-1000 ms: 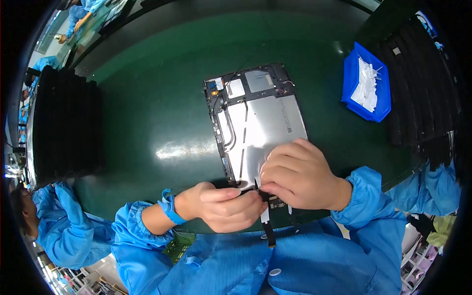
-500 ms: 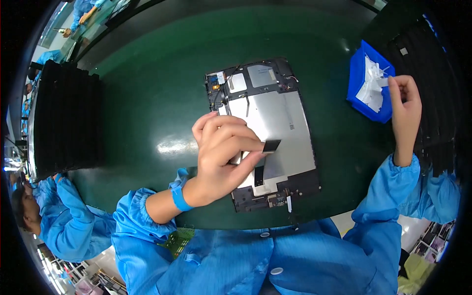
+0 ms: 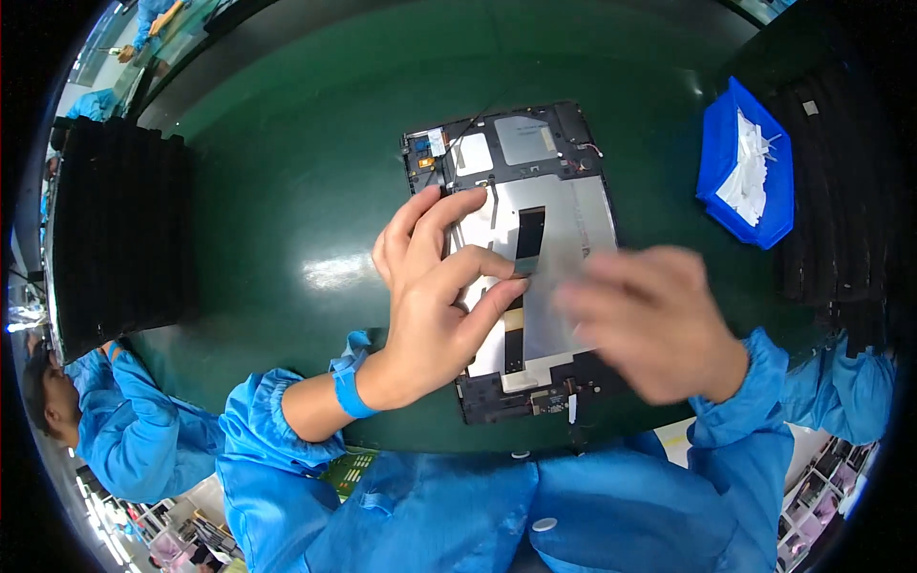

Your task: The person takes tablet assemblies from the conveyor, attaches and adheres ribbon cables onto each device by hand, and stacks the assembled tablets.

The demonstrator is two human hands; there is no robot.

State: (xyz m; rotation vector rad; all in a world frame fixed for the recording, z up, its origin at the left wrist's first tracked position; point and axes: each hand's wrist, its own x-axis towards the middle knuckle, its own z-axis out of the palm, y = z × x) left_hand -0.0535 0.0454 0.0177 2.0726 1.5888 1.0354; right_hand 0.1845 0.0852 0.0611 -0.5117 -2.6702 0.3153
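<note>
Head view: an opened flat gadget (image 3: 573,215) lies on the green worktop (image 3: 287,210), in the middle, close to the near edge. The left hand (image 3: 425,296) pinches a dark ribbon (image 3: 530,233) between thumb and first finger, over the silver plate (image 3: 559,306); its other fingers are spread. The right hand (image 3: 659,323) is a blur over the gadget's right side, so I can't tell if it pinches anything. Pulling too hard could tear the thin ribbon. A quick bump could slide the gadget toward the near edge.
</note>
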